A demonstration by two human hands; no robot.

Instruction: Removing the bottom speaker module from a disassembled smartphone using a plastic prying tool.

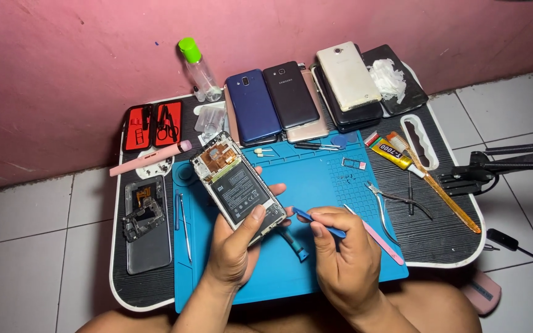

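Observation:
My left hand (234, 245) grips an opened phone (237, 187) by its lower end, back cover off, with the black battery and circuit board showing. The phone tilts up to the left above the blue work mat (316, 179). My right hand (340, 253) pinches a thin blue pry tool (318, 222) whose tip points at the phone's bottom edge. A small dark part with a blue end (295, 245) lies on the mat between my hands.
A black back cover (148, 225) lies left of the mat. Metal tweezers (184, 222), a pink tool (377, 237), pliers (396, 206), a glue tube (390, 151), a red tool case (153, 126) and a clear bottle (200, 71) surround it. Several phones (291, 95) are stacked at the back.

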